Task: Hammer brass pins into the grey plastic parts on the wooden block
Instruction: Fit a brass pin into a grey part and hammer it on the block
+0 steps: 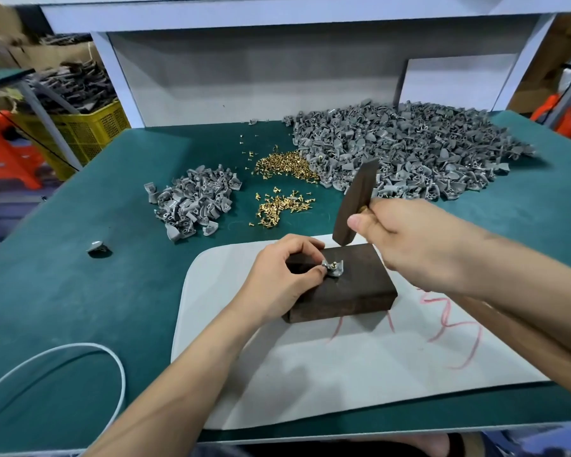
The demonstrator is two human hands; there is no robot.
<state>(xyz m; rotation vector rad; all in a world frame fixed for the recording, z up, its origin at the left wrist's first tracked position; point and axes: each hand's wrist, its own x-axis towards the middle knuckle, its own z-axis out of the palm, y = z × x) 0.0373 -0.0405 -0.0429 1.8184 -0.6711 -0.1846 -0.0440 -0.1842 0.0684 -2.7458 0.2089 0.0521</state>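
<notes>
**Pin standing, hammer raised**

We see the left hand resting on the wooden block, its grip pinching a grey part between thumb and forefinger; a brass pin stands upright in that part on the block's top face; the right hand has its grip curled round the hammer, whose dark head hangs tilted just above the block's far edge; the block sits on a white mat on the green tabletop; loose pins and a big heap of parts lie behind.
</notes>
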